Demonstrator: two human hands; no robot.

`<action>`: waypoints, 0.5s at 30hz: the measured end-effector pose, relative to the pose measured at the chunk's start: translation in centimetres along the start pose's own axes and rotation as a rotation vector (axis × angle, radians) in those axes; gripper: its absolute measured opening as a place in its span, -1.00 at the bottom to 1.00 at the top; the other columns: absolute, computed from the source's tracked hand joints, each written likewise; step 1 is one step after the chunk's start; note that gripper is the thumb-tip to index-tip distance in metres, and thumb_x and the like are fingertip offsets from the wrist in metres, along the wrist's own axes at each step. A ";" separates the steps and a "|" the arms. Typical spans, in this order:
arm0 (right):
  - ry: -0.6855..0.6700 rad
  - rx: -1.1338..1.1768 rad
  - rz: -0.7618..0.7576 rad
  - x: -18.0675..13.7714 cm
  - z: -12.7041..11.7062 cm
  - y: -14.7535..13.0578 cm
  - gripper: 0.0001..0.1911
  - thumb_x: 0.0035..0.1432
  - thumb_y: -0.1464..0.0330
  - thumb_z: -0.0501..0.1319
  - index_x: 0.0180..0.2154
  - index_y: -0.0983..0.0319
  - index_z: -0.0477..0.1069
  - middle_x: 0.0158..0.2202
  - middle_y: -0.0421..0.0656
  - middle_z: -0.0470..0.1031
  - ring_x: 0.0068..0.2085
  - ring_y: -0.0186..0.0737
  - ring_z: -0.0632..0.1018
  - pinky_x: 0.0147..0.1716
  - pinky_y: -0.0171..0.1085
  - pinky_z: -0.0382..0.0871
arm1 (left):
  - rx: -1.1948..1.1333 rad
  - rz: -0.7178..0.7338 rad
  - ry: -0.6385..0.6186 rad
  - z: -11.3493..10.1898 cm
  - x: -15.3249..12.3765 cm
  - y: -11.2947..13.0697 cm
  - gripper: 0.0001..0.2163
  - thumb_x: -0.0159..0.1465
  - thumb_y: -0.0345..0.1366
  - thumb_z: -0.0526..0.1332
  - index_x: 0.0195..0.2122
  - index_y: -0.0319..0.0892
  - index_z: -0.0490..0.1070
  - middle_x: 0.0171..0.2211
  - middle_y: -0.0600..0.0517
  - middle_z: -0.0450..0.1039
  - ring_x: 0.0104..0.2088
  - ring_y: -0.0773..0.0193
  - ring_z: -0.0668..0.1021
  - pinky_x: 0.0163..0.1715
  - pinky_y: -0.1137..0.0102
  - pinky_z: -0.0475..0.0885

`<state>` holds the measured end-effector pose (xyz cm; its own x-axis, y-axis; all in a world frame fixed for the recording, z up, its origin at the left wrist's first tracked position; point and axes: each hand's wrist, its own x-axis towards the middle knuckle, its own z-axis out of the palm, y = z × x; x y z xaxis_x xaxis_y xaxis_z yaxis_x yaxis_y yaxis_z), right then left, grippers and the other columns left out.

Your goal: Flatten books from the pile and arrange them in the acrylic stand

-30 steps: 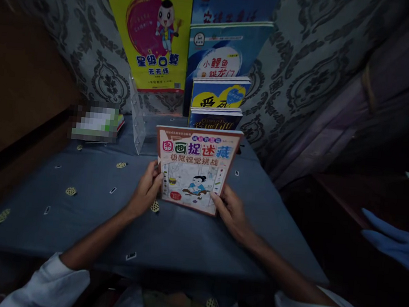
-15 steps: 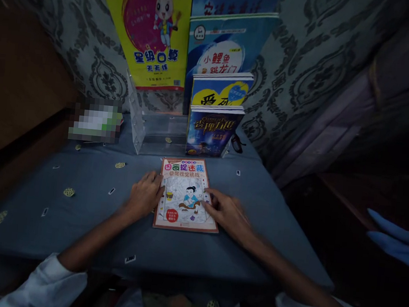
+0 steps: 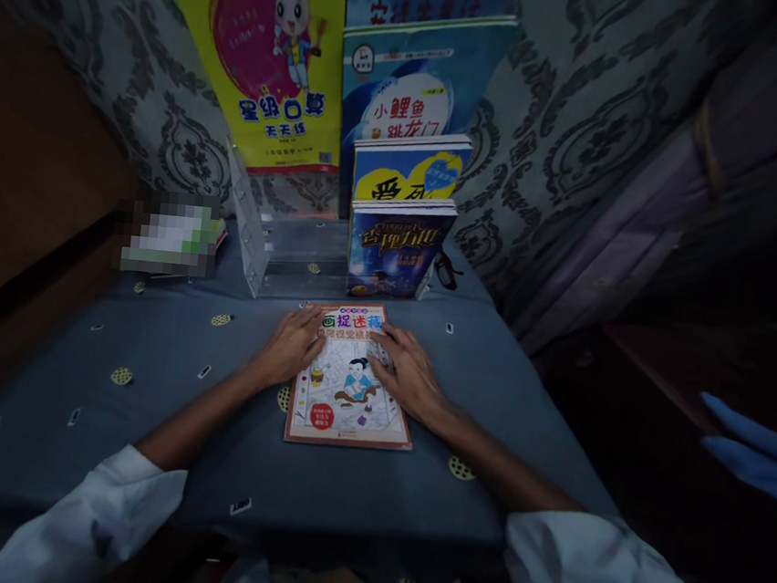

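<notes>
A picture book [image 3: 334,424] with an orange border and a seated figure in blue on its cover lies flat on the table. My left hand [image 3: 292,346] rests over the book's upper left edge, fingers stretched forward and thumb on the cover. On the upper right side, my right hand [image 3: 409,374] lies across the edge with its fingers spread over the cover. Both hands press from above, covering parts of the title. Behind the book, a clear acrylic stand [image 3: 248,223] holds several upright books, among them a dark blue one [image 3: 395,260] in front.
A blue-grey patterned cloth [image 3: 161,435] covers the table. At the back left is a blurred-out stack [image 3: 170,238]. Dark glasses [image 3: 446,270] lie right of the stand. A tall yellow workbook [image 3: 280,52] stands at the back left of the stand; patterned wallpaper [image 3: 604,120] rises behind.
Both hands have slid forward along the book's sides and farther over its cover, the right hand most. The book stays on the table. The view has shifted slightly.
</notes>
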<state>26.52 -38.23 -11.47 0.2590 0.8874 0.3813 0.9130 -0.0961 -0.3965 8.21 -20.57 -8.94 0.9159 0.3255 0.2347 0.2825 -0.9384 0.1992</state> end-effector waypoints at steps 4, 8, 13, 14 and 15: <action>-0.025 0.009 -0.003 -0.4 -0.3 -0.2 -0.56 0.33 0.25 0.08 0.15 0.26 0.44 0.20 0.11 0.40 0.17 0.11 0.44 0.18 0.11 0.35 | -0.023 0.081 -0.021 0.9 2.2 0.8 -0.58 0.44 -0.25 0.01 0.25 -0.33 0.30 0.30 -0.26 0.30 0.33 0.04 0.33 0.33 0.08 0.22; -0.041 0.011 -0.018 -0.4 -0.8 -0.4 -0.56 0.34 0.27 0.06 0.17 0.26 0.42 0.23 0.12 0.38 0.20 0.11 0.41 0.17 0.11 0.36 | -0.042 0.133 -0.044 1.9 4.3 1.9 -0.57 0.44 -0.23 0.03 0.26 -0.32 0.30 0.31 -0.24 0.29 0.34 0.03 0.32 0.33 0.07 0.21; -0.093 -0.091 -0.031 1.1 -0.6 -0.4 -0.53 0.34 0.28 0.06 0.19 0.33 0.38 0.24 0.16 0.38 0.27 0.17 0.34 0.22 0.16 0.26 | -0.042 0.144 -0.019 2.6 4.9 2.5 -0.58 0.44 -0.23 0.05 0.28 -0.25 0.28 0.32 -0.19 0.28 0.35 0.07 0.31 0.34 0.08 0.19; -0.105 -0.105 -0.037 1.5 -0.4 -0.3 -0.52 0.34 0.29 0.06 0.21 0.33 0.36 0.25 0.17 0.37 0.29 0.18 0.32 0.23 0.18 0.24 | -0.042 0.145 -0.012 2.7 4.9 2.4 -0.57 0.44 -0.24 0.05 0.29 -0.25 0.27 0.32 -0.19 0.28 0.35 0.08 0.30 0.34 0.09 0.19; -0.115 -0.113 -0.041 2.0 -0.2 -0.2 -0.51 0.34 0.29 0.05 0.23 0.34 0.33 0.26 0.17 0.36 0.31 0.19 0.29 0.25 0.19 0.23 | -0.043 0.148 -0.008 2.7 4.8 2.4 -0.57 0.44 -0.24 0.05 0.29 -0.26 0.26 0.33 -0.19 0.27 0.36 0.08 0.30 0.34 0.09 0.18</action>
<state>26.96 -36.54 -10.43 0.1886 0.9366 0.2952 0.9534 -0.1025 -0.2839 14.05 -21.56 -9.92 0.9489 0.1832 0.2571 0.1323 -0.9702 0.2032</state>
